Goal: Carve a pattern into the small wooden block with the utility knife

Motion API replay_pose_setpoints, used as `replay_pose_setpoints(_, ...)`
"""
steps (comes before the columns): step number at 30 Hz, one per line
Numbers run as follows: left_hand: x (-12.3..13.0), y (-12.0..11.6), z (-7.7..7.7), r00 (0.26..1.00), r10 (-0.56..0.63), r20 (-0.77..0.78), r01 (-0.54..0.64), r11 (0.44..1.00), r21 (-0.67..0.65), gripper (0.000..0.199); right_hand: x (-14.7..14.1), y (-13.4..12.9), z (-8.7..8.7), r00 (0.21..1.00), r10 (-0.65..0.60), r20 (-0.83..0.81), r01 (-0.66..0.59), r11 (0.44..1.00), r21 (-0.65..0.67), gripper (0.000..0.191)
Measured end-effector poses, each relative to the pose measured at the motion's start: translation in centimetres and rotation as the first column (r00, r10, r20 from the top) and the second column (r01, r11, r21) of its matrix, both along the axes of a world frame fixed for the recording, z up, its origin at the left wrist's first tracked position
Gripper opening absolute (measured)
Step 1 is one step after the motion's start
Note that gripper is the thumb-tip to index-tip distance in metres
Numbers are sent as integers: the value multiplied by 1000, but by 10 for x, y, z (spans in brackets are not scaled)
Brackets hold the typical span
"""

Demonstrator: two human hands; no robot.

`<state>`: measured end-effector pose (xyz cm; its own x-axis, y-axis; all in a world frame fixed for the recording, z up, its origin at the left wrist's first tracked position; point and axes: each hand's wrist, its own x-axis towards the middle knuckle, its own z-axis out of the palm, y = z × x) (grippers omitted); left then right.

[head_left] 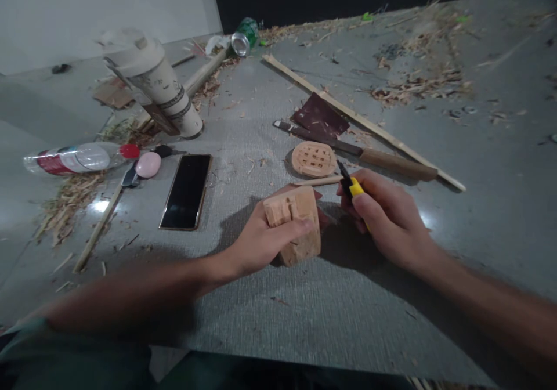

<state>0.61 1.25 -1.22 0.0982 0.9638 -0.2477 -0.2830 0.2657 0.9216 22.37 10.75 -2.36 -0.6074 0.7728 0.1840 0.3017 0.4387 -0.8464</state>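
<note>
My left hand (272, 230) is wrapped round a carved wooden block (304, 245), its thumb lying across the front face. Notches and a raised section are cut into the block's upper part. To the right, my right hand (387, 213) grips a yellow and black utility knife (355, 187), whose dark tip points up and away from me. The knife is apart from the block. Just beyond both hands lies a rounded flat wooden piece (314, 159) with several small square holes. A thin wooden stick (319, 180) lies between that piece and the block.
Behind lie a wooden-handled file (391, 163), dark red sandpaper (322, 114) and a long wooden strip (369, 126). On the left are a phone (186, 191), a plastic bottle (82, 159), a tilted-looking paper cup (167, 91) and a green can (245, 37). Wood shavings (418, 88) litter the table.
</note>
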Motion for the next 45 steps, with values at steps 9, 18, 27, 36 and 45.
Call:
replay_pose_setpoints(9,0,1,1,1000,-16,-3,16,1000,14,33,-1,1,1,1000,-2,-3,2,1000,0,32)
replay_pose_setpoints(18,-1,1,1,998,-10,-66,10,1000,11,35,-1,0,0,1000,0,-3,0,1000,-9,31)
replay_pose_setpoints(27,-1,0,-1,997,-3,-76,4,1000,15,33,-1,1,1,1000,4,11,-5,1000,24,32)
replay_pose_setpoints(36,-1,1,2,999,-17,-31,18,1000,23,32,-1,0,3,1000,-2,18,1,1000,24,31)
replay_pose_setpoints(45,0,1,3,1000,-15,-15,16,1000,24,31,-1,0,2,1000,17,17,-17,1000,21,29)
